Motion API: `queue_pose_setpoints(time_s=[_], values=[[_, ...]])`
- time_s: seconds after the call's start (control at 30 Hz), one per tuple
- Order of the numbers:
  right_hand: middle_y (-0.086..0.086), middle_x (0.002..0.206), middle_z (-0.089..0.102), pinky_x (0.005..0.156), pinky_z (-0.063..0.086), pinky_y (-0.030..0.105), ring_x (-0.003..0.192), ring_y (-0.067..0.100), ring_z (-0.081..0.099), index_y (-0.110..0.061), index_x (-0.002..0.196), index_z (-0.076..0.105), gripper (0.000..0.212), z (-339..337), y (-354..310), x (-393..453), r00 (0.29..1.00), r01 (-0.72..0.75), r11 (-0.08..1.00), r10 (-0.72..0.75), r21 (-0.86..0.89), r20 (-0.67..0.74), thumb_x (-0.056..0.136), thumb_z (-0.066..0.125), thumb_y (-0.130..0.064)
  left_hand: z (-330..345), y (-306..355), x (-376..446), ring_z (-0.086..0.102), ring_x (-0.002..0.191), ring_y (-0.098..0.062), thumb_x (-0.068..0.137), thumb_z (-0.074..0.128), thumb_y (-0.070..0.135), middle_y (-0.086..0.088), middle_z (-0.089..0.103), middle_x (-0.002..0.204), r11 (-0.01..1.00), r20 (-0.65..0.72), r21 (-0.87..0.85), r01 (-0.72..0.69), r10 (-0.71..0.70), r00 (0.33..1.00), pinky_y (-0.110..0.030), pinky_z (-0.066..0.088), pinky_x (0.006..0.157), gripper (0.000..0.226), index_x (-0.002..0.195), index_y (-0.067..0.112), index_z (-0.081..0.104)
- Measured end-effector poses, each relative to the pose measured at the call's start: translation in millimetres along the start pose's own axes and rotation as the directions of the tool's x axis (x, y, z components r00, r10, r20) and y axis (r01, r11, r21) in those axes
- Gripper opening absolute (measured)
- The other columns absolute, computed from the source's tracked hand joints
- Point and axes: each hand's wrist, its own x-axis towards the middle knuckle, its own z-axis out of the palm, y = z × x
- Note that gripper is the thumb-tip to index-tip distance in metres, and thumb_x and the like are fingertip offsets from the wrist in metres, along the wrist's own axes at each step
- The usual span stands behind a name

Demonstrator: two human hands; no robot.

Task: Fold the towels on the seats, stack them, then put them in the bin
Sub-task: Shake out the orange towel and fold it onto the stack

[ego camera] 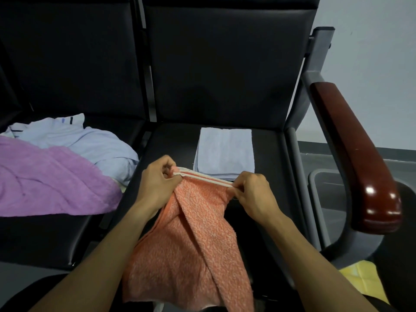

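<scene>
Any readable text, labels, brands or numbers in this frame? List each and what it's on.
None readable.
Orange towel, purple towel, folded light blue towel: no tags or print visible.
Crumpled light blue cloth: dark stripe marks only, no lettering.
Wooden armrest, grey bin: no labels visible.

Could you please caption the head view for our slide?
Both hands hold the orange towel by its top edge, folded blue towel behind.

— Type of premises?
— A waiting area: joined black padded seats on a grey metal frame, a glossy red-brown wooden armrest, a plain pale wall.
— Domestic?
— No sign.
</scene>
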Motion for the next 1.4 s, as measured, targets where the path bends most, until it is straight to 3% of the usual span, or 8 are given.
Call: queue_pose_setpoints(time_s=[0.13,0.27,0.4,0.53,0.87,1.1,1.27,1.4], values=[[0.012,0.075,0.066,0.061,0.055,0.041,0.068,0.026,0.064,-0.001,0.073,0.07,0.019,-2.0,-1.1,-2.5,0.998,0.031,0.997,-0.028,0.065,-0.055,0.091,0.068,-0.006,-2.3,0.3,0.8,0.068,0.08,-0.028,0.082,0.069,0.004,-0.002,0.067,0.077,0.999,-0.004,-0.022,0.038,-0.038,0.999,-0.046,0.057,0.075,0.023,0.075,0.024,0.059],[-0.01,0.08,0.059,0.058,0.044,0.016,0.071,0.006,0.059,-0.018,0.096,0.077,0.016,-4.5,-5.3,-1.9,0.989,0.08,0.988,-0.063,0.132,-0.131,0.093,0.066,-0.008,-5.2,1.7,2.4,0.07,0.085,-0.029,0.083,0.071,0.007,-0.003,0.07,0.081,0.994,-0.015,-0.088,0.07,-0.072,0.997,-0.051,0.058,0.083,0.02,0.077,0.023,0.061],[-0.013,0.085,0.059,0.07,0.05,0.021,0.076,0.003,0.06,-0.02,0.117,0.062,0.023,-3.1,-4.6,-3.4,0.998,0.062,0.983,-0.056,0.173,-0.042,0.095,0.061,-0.013,-4.6,7.8,0.3,0.071,0.084,-0.024,0.081,0.074,0.007,-0.001,0.072,0.08,0.99,-0.012,-0.123,0.064,-0.066,0.998,-0.045,0.059,0.084,0.02,0.077,0.023,0.062],[-0.008,0.076,0.058,0.059,0.039,0.015,0.069,0.007,0.057,-0.011,0.076,0.068,0.022,-11.2,-6.4,-5.3,0.997,-0.001,0.987,0.014,0.16,-0.082,0.095,0.059,-0.014,-2.8,22.8,-4.2,0.069,0.075,-0.013,0.081,0.074,0.008,0.002,0.072,0.078,0.984,-0.068,-0.175,0.02,-0.033,0.997,-0.031,0.055,0.075,0.018,0.079,0.022,0.063],[0.002,0.079,0.065,0.054,0.047,0.014,0.062,0.002,0.06,-0.01,0.087,0.063,0.019,-72.6,-51.1,-57.9,0.942,0.074,0.825,0.127,0.561,-0.31,0.1,0.057,-0.022,-34.2,80.0,-46.9,0.07,0.079,-0.005,0.086,0.064,0.005,0.01,0.075,0.081,0.983,-0.203,-0.126,-0.131,0.104,0.974,-0.033,0.059,0.078,0.025,0.089,0.026,0.078],[-0.004,0.076,0.063,0.058,0.048,0.016,0.069,0.008,0.061,-0.013,0.087,0.056,0.02,-164.5,-122.1,-82.1,0.845,0.293,0.924,-0.13,0.245,-0.518,0.102,0.054,-0.025,-91.6,158.8,-77.7,0.069,0.077,-0.014,0.088,0.061,0.001,-0.004,0.075,0.081,0.96,-0.285,-0.154,-0.233,0.183,0.941,-0.038,0.057,0.07,0.027,0.087,0.023,0.078],[-0.003,0.071,0.062,0.059,0.054,0.042,0.065,0.016,0.061,-0.015,0.087,0.05,0.017,-188.0,-140.5,-101.8,0.775,0.299,0.951,-0.196,0.076,-0.601,0.103,0.053,-0.02,-112.0,189.1,-101.5,0.064,0.065,-0.01,0.088,0.063,0.001,0.001,0.073,0.073,0.944,-0.299,-0.147,-0.296,0.243,0.923,-0.026,0.05,0.057,0.022,0.089,0.016,0.079],[-0.004,0.075,0.063,0.055,0.05,0.031,0.068,0.015,0.062,-0.015,0.09,0.05,0.019,-199.9,-142.4,-113.4,0.782,0.255,0.965,-0.174,0.054,-0.598,0.103,0.054,-0.028,-119.4,197.0,-112.0,0.066,0.067,-0.01,0.086,0.064,0.003,0.006,0.073,0.072,0.947,-0.271,-0.125,-0.297,0.256,0.928,-0.031,0.054,0.062,0.026,0.083,0.024,0.079]])
